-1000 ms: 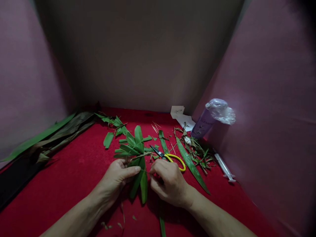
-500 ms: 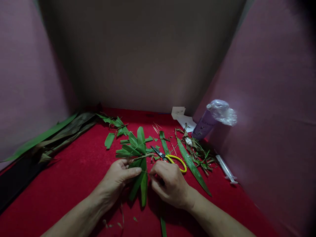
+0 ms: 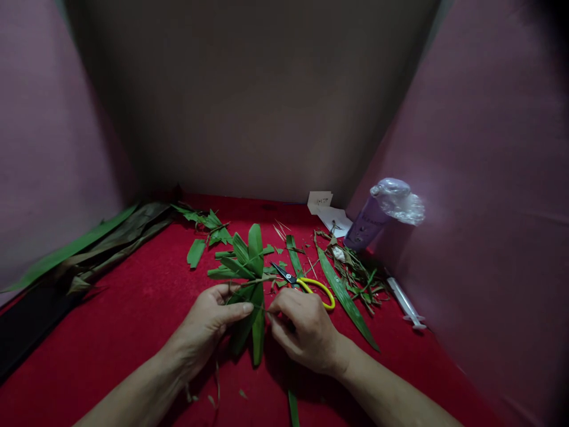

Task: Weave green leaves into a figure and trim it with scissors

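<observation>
hands [image 3: 212, 317] [image 3: 302, 329] pinching leaf bundle [image 3: 249, 279], scissors [image 3: 306, 283] beside

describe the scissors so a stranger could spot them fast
On the red cloth, look just beyond the right hand, beside the green leaf bundle. The scissors lie flat there, dark blades pointing toward the bundle; their yellow loop handles are the only yellow among green cuttings.

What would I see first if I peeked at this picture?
The bright red cloth under everything, and in its middle a bunch of green leaves pinched between the left hand and the right hand. Just behind the right hand lie yellow-handled scissors. At the far right is a purple bottle topped with clear plastic.
</observation>
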Demonstrator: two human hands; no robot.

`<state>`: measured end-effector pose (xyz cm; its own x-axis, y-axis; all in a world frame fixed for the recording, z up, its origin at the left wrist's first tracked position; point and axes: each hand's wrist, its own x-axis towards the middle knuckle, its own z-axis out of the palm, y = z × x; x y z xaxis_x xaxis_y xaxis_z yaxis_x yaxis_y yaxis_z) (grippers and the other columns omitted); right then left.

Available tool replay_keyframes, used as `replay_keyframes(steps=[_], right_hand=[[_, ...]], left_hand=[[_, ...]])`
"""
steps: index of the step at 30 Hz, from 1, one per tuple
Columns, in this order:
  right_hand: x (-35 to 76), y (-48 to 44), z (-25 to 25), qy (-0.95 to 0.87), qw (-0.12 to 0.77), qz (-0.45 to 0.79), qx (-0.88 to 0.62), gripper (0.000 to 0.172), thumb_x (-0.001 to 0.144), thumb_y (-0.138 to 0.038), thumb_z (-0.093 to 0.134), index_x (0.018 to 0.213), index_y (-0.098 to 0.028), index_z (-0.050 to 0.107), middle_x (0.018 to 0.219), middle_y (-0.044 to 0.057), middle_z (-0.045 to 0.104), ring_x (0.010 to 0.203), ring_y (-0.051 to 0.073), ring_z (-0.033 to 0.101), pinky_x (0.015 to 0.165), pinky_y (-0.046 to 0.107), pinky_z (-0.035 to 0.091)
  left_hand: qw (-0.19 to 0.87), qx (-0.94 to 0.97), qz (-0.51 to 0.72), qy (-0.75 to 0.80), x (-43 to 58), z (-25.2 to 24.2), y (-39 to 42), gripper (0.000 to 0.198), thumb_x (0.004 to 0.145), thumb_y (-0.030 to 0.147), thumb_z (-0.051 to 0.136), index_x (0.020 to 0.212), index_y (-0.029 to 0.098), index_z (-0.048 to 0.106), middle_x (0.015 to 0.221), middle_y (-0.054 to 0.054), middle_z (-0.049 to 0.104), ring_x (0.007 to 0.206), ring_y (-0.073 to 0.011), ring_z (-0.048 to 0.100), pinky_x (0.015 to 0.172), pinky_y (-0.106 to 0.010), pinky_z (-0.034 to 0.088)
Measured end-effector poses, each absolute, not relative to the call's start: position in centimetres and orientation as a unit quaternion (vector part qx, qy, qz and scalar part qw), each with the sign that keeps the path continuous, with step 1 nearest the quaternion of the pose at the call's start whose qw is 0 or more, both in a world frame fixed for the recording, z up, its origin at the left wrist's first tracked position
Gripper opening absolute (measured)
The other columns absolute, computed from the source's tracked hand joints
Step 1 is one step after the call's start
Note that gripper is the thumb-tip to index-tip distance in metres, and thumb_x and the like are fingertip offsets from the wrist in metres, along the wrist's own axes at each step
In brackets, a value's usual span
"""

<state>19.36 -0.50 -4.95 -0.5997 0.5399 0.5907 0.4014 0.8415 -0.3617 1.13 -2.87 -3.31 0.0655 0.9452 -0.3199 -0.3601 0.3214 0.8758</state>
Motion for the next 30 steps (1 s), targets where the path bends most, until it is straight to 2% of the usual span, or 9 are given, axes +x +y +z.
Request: replay_keyframes(steps=[10, 18, 24, 30], right_hand=[[19.38, -0.51, -4.74, -0.882, 0.37, 0.104, -0.274, 0.012, 0.082, -0.013, 0.043, 0.077, -0.016, 0.054, 0.066, 0.004, 0.056, 0.061, 0.014, 0.049, 0.056, 0.026, 0.038], [19.33, -0.5, -4.8, -0.883, 0.373, 0.096, -0.269, 0.009, 0.08, -0.013, 0.045, 0.078, -0.016, 0.053, 0.066, 0.004, 0.056, 0.061, 0.015, 0.049, 0.056, 0.026, 0.037], [19.34, -0.46, -4.97, -0.884, 0.37, 0.095, -0.268, 0.009, 0.081, -0.013, 0.045, 0.078, -0.016, 0.054, 0.066, 0.004, 0.056, 0.061, 0.014, 0.049, 0.056, 0.026, 0.036], [19.35, -0.59, -4.75, -0.883, 0.369, 0.104, -0.269, 0.01, 0.081, -0.014, 0.045, 0.077, -0.016, 0.054, 0.066, 0.003, 0.055, 0.061, 0.015, 0.048, 0.057, 0.027, 0.036]], left_hand=[[0.662, 0.299, 0.506, 0.465, 0.81, -2.66, -2.98, 0.023, 0.065, 0.014, 0.072, 0.086, 0.014, 0.064, 0.08, -0.005, 0.071, 0.068, -0.0161, 0.067, 0.064, -0.026, 0.053], [0.696, 0.301, 0.481, 0.44, 1.25, -2.48, -3.18, 0.03, 0.064, 0.008, 0.072, 0.091, 0.014, 0.059, 0.086, -0.007, 0.071, 0.074, -0.0189, 0.068, 0.071, -0.031, 0.054], [0.685, 0.291, 0.479, 0.465, 1.15, -2.72, -3.04, 0.029, 0.062, 0.004, 0.072, 0.087, 0.013, 0.061, 0.075, -0.004, 0.07, 0.063, -0.0154, 0.067, 0.062, -0.026, 0.054], [0.706, 0.29, 0.473, 0.441, 0.94, -2.76, -3.0, 0.02, 0.066, 0.012, 0.072, 0.084, 0.012, 0.065, 0.076, -0.008, 0.072, 0.066, -0.0178, 0.068, 0.066, -0.027, 0.054]])
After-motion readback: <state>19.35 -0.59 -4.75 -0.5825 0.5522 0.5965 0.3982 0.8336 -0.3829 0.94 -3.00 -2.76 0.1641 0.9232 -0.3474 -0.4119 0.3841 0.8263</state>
